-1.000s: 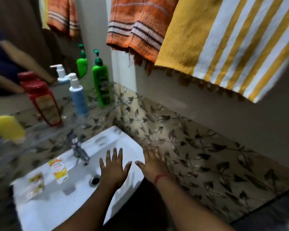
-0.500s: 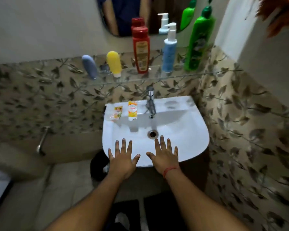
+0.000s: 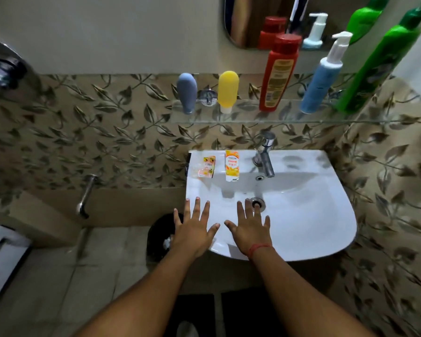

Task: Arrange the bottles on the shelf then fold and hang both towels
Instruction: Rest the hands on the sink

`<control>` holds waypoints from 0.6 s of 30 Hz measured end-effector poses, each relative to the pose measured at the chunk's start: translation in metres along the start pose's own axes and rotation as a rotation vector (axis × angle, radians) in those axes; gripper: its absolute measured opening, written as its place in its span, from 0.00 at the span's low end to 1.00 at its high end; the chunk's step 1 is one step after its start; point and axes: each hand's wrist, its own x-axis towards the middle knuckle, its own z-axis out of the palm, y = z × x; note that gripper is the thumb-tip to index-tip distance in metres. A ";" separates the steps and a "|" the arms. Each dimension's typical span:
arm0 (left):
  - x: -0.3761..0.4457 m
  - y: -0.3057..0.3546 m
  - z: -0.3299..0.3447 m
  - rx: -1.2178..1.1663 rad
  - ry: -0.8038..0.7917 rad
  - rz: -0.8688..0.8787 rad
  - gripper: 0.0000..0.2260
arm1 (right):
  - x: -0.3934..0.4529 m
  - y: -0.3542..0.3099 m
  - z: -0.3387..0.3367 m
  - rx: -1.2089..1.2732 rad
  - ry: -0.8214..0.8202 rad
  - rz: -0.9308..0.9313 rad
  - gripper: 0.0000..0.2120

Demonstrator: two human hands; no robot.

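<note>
Both hands, left (image 3: 194, 231) and right (image 3: 249, 231), spread flat, holding nothing; bottles standing along clear glass shelf (image 3: 253, 121); probably finished, towels unseen.

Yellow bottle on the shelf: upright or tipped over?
Upright. The yellow bottle stands cap-down on the glass shelf, between the grey-blue bottle and red bottle.

**Shelf above the basin**

Five bottles stood in a row on the glass shelf (image 3: 248, 121): from left, a squeeze tube (image 3: 186, 92), a second tube (image 3: 227, 91), a flip-cap bottle (image 3: 278, 74), a pump bottle (image 3: 322, 81) and a tall pump bottle (image 3: 377, 69) at the right end. The sink (image 3: 326, 227) sat below, its tap (image 3: 265, 156) at the back; a sachet (image 3: 204, 166) and small tube (image 3: 232, 165) lay on its back-left rim. Both hands, left hand (image 3: 192, 229) and right hand (image 3: 250, 231), were spread above the front edge.
</note>
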 end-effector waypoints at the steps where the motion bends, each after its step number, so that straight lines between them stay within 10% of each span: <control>1: 0.006 -0.001 -0.002 0.002 -0.002 0.004 0.34 | 0.004 -0.003 -0.001 -0.005 0.006 -0.003 0.36; 18: 0.125 0.014 -0.018 0.115 0.056 -0.096 0.35 | 0.147 0.022 -0.035 -0.096 0.054 -0.284 0.40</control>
